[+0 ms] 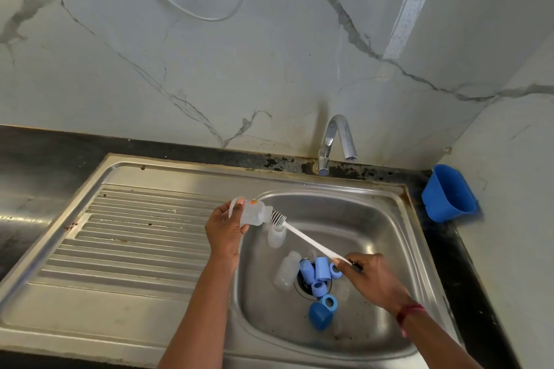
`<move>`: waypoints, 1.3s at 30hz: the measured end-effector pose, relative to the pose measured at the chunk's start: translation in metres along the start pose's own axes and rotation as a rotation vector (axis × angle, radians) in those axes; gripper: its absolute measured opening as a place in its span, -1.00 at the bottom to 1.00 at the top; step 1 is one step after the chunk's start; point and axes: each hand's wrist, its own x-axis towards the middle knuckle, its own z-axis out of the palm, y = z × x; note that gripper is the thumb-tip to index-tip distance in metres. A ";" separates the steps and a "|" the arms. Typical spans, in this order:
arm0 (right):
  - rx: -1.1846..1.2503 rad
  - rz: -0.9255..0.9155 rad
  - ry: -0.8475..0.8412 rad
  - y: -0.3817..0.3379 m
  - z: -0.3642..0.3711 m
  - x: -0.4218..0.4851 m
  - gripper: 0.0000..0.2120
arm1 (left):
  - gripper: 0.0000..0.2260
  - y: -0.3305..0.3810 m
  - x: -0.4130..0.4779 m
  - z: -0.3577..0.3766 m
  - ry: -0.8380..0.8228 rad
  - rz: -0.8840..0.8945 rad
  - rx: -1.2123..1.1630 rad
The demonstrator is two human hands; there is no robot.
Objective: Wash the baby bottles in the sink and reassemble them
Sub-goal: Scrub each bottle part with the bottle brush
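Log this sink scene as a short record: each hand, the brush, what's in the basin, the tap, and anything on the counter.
Left hand: grips a clear bottle, mouth tilted toward the basin
Right hand: holds white brush by its handle end
Brush head: at the held bottle's mouth
Basin: two more clear bottles, blue rings and caps near the drain
Tap: no water visible
Counter, right: blue tub

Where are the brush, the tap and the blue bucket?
brush (pixel 311 241): head view, middle of its white handle.
tap (pixel 329 141): head view, its shiny upright pipe.
bucket (pixel 446 207): head view, its blue front wall.
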 end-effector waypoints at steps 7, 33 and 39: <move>-0.108 -0.114 -0.026 -0.003 -0.004 0.002 -0.61 | -0.88 0.005 -0.001 -0.004 -0.163 0.025 0.142; -0.263 -0.221 0.108 -0.015 -0.001 -0.009 -0.47 | -0.92 -0.002 -0.024 0.000 -0.271 0.050 0.025; 0.071 -0.144 0.236 -0.037 0.023 -0.007 -0.56 | -0.92 0.009 -0.019 0.008 -0.187 0.069 -0.128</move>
